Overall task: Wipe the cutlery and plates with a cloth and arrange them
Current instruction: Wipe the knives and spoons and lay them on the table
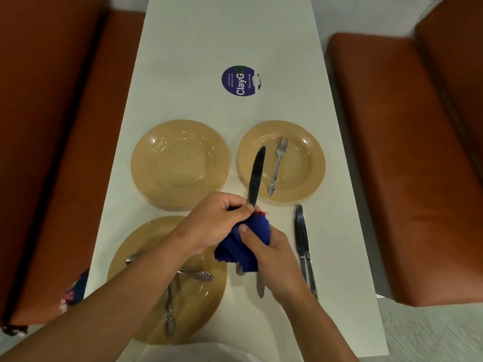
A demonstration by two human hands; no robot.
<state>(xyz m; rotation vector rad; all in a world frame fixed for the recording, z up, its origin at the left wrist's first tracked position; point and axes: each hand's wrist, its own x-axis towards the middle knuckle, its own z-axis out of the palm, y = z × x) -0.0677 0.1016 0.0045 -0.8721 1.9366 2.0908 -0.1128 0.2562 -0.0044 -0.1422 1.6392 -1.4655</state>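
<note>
1. The near plate [209, 296] at 7 o'clock carries several pieces of cutlery [170, 309], partly hidden under the left forearm.
2. The far-left plate [180, 163] sits at 11 o'clock.
3. The left hand [217, 220] curls around the knife [256, 176] at the base of its blade.
4. That knife's long axis runs 6 to 12 o'clock, tip toward 12, over the far-right plate [308, 178].
5. The right hand [269, 249] grips a bunched blue cloth [248, 244] around what seems to be the knife's handle.
6. A fork [277, 165] lies on the far-right plate, tines toward 12.
7. Two knives [303, 244] lie side by side on the table [235, 35] at 3 o'clock, tips toward 12.
</note>
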